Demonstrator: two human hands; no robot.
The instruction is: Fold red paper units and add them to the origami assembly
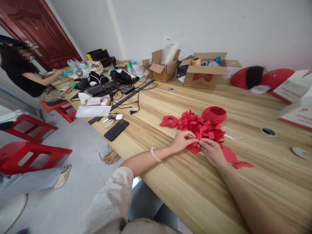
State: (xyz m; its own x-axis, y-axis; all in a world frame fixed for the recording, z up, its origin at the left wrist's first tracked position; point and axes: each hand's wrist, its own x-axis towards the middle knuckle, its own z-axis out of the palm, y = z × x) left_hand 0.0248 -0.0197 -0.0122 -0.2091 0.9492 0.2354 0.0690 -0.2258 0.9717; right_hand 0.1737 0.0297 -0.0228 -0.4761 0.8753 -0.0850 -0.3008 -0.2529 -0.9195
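Note:
My left hand (pixel 184 140) and my right hand (pixel 211 151) meet at the near side of a heap of small red paper pieces (pixel 190 121). Between the fingertips of both hands is a small red paper piece (pixel 198 137), pinched from either side. Behind the heap stands a round red folded-paper bowl (pixel 211 117) with an open top. A flat red paper ring (pixel 169 121) with a spiky edge lies left of the heap. To the right of my right hand are a larger red paper sheet (pixel 229 155) and a curved red strip (pixel 244 165).
A black phone (pixel 116 130) and keys (pixel 110 119) lie at the left table edge. Cables and a plug (pixel 133 111) spread behind them. Cardboard boxes (pixel 203 78) stand along the wall, white boxes (pixel 297 113) at right. Another person (pixel 26 71) sits far left near red stools (pixel 31 156).

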